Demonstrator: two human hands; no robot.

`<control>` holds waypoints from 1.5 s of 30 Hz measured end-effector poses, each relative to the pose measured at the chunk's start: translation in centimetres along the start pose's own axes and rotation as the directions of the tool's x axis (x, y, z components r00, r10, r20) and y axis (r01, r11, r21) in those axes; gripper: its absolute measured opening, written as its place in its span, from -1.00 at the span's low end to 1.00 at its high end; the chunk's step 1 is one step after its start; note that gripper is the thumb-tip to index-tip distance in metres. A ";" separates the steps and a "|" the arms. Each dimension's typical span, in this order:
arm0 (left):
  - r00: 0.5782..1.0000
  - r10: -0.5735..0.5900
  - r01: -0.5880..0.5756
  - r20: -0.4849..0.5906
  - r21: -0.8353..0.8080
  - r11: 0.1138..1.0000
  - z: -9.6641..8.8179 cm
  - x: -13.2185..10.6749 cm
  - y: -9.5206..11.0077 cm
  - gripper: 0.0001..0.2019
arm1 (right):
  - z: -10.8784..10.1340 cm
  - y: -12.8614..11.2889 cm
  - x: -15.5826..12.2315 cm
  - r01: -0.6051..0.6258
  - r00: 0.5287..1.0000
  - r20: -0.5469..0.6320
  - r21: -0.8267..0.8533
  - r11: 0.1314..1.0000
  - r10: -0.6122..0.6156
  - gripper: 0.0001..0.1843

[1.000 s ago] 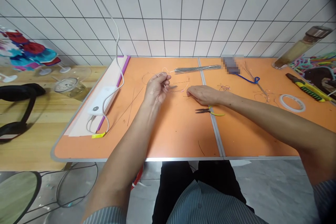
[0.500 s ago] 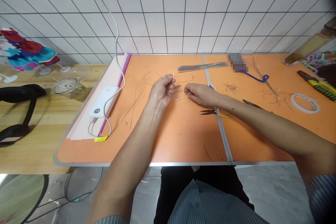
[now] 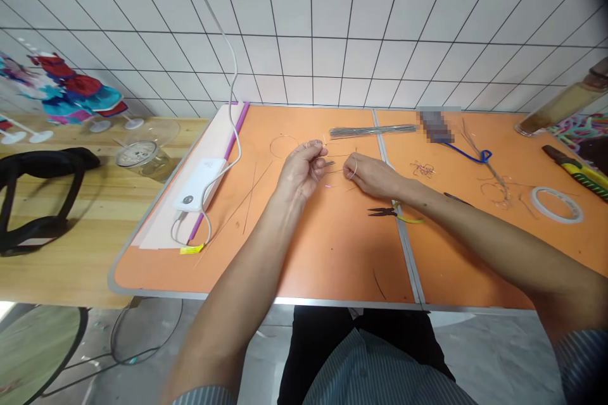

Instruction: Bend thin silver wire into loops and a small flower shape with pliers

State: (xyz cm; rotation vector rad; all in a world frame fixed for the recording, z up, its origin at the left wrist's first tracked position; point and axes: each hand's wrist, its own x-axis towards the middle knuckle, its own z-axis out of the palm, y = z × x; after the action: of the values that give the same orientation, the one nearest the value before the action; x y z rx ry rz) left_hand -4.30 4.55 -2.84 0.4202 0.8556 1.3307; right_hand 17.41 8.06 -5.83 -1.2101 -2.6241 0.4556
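Pinching thin wire (image 3: 354, 168), fingers (image 3: 317, 150) of left hand (image 3: 301, 171) and right hand (image 3: 375, 177) curl shut.

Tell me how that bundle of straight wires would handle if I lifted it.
The bundle of straight wires looks fairly stiff, since its lengths lie straight, though each thin wire probably flexes. It may splay apart when lifted, as I see no binding.
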 end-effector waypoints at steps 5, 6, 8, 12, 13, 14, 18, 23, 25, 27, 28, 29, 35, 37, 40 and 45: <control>0.999 -0.021 0.018 0.050 0.053 0.998 0.5 -0.8 0.0 -0.83 | -2.3 0.2 -2.1 -0.103 0.959 -0.218 0.319 0.942 0.179 -0.88; 0.998 -0.022 0.017 0.065 0.070 0.997 0.7 -1.0 -0.2 -0.81 | -2.5 0.2 -2.8 -0.108 0.944 -0.227 0.471 0.875 0.239 -0.89; 0.995 -0.022 0.011 0.097 0.111 0.994 1.0 -1.4 -0.6 -0.77 | -2.6 0.1 -4.1 -0.105 0.922 -0.200 0.695 0.711 0.332 -0.83; 0.987 -0.041 0.007 0.154 0.216 0.976 1.9 -2.5 -2.1 -0.76 | -2.0 -0.2 -6.2 -0.096 0.911 -0.098 0.895 0.437 0.401 -0.64; 0.985 -0.058 0.016 0.164 0.248 0.969 2.2 -2.9 -2.4 -0.75 | -1.9 -0.3 -6.5 -0.092 0.916 -0.061 0.930 0.355 0.398 -0.59; 0.982 -0.076 0.026 0.173 0.277 0.960 2.5 -3.2 -2.8 -0.75 | -1.9 -0.4 -6.8 -0.090 0.921 -0.026 0.957 0.275 0.389 -0.55; 0.971 -0.150 0.063 0.187 0.404 0.912 4.3 -4.2 -3.9 -0.70 | -2.5 -0.7 -7.5 -0.068 0.940 0.043 0.996 0.061 0.339 -0.46; 0.964 -0.137 -0.005 0.229 0.530 0.848 6.1 -4.3 -5.2 -0.63 | -3.0 -0.3 -8.4 -0.044 0.943 0.002 0.992 0.118 0.333 -0.49; 0.963 -0.095 -0.061 0.251 0.550 0.833 6.4 -4.1 -5.7 -0.62 | -3.0 -0.1 -8.6 -0.047 0.943 0.003 0.991 0.126 0.334 -0.48; 0.962 -0.048 -0.114 0.268 0.558 0.822 6.3 -4.0 -6.2 -0.63 | -2.8 0.0 -8.7 -0.051 0.940 0.015 0.994 0.098 0.341 -0.45; 0.962 -0.025 -0.136 0.271 0.558 0.819 6.2 -3.9 -6.5 -0.63 | -2.7 0.0 -8.7 -0.055 0.937 0.022 0.995 0.084 0.350 -0.44; 0.964 -0.005 -0.150 0.268 0.557 0.817 6.0 -4.0 -6.7 -0.65 | -2.6 -0.1 -8.6 -0.062 0.933 0.033 0.995 0.072 0.359 -0.43; 0.981 0.048 -0.148 0.187 0.573 0.806 5.1 -4.4 -7.3 -0.76 | -2.0 -0.9 -8.5 -0.118 0.930 0.096 0.992 0.039 0.355 -0.42; 0.979 0.044 -0.151 0.197 0.570 0.807 5.0 -4.5 -7.2 -0.78 | -2.0 -1.0 -8.5 -0.124 0.933 0.104 0.991 0.039 0.344 -0.43; 0.983 0.003 -0.111 0.184 0.577 0.809 5.0 -4.5 -6.8 -0.78 | -2.1 -0.9 -8.7 -0.121 0.943 0.096 0.991 0.059 0.317 -0.48; 0.981 -0.141 0.059 0.136 0.481 0.875 4.5 -4.1 -5.9 -0.68 | -1.8 -0.3 -9.0 -0.082 0.972 0.035 0.977 0.196 0.233 -0.69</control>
State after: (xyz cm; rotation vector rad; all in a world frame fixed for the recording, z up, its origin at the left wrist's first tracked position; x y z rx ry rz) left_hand 2.99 0.20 -2.87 0.8501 1.0477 0.9626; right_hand 23.51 1.37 -4.68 -0.8946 -1.3848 1.6959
